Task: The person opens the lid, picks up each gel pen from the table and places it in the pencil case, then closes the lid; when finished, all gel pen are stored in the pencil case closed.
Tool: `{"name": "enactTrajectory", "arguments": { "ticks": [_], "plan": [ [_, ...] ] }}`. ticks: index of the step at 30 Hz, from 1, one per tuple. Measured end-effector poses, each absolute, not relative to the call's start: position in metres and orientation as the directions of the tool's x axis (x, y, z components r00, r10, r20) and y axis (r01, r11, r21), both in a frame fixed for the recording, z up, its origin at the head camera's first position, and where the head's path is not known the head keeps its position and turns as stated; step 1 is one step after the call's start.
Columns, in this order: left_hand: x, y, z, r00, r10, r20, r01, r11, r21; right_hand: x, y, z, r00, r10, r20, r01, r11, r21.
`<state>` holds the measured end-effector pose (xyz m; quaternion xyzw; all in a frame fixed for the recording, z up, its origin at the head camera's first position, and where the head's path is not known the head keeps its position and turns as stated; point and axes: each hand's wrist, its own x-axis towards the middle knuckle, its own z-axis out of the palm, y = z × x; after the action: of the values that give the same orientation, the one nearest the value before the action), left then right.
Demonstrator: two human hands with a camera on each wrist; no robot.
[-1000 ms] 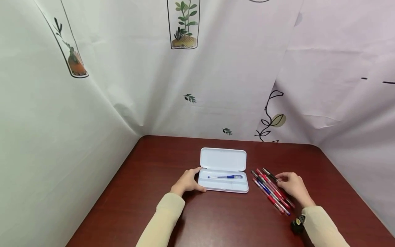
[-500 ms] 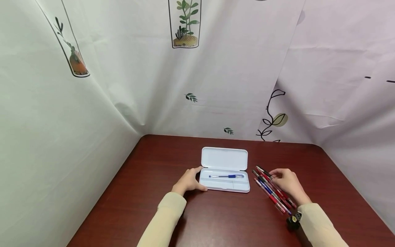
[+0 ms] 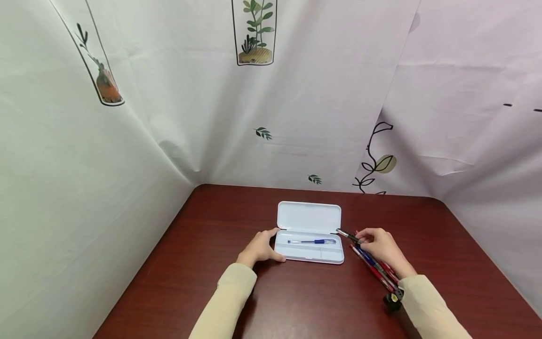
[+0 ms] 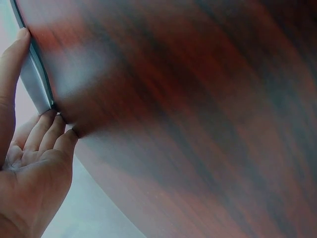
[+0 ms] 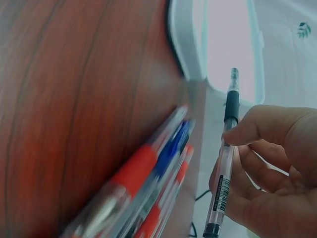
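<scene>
An open white pencil case (image 3: 309,216) lies mid-table in the head view, its lid tipped back. One blue pen (image 3: 323,241) rests in its rear compartment. My left hand (image 3: 259,247) grips the left end of the case, thumb at the front corner and fingers at the back. In the right wrist view, thumb and fingers of my right hand (image 5: 277,168) pinch a clear-barrelled gel pen (image 5: 230,114) with a black grip. That pen is raised, its tip pointing toward the case's right side. Below my right hand lie several red and blue pens (image 5: 148,173), partly hidden by it in the head view.
The dark reddish wooden table (image 3: 296,301) carries the case and the pens. White fabric (image 3: 317,117) with plant prints hangs behind and along both sides. A small black object (image 3: 392,302) sits at my right wrist.
My right hand has lifted the black gel pen from the right edge of the pen group and carried it left toward the case. My left hand stays on the case.
</scene>
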<state>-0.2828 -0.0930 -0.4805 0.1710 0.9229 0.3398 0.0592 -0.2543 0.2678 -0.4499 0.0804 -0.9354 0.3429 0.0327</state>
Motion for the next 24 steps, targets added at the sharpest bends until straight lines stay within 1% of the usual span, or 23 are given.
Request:
{"name": "enactTrajectory", "arguments": {
  "ticks": [10,15,24],
  "plan": [
    [-0.281,-0.092,-0.479,-0.934,0.357,0.001,0.273,0.712,0.647,-0.259,0.236,-0.444,-0.972,-0.218,0.091,-0.223,0.724,-0.652],
    [-0.281,-0.092,-0.478,-0.933,0.359,0.008,0.281,0.714,0.642,-0.263,0.219,-0.442,-0.961,-0.255,0.107,-0.261,0.705,-0.66],
    [-0.283,-0.091,-0.481,-0.935,0.356,0.002,0.276,0.72,0.637,-0.278,0.195,-0.454,-0.934,-0.331,0.136,-0.336,0.675,-0.657]
  ]
}}
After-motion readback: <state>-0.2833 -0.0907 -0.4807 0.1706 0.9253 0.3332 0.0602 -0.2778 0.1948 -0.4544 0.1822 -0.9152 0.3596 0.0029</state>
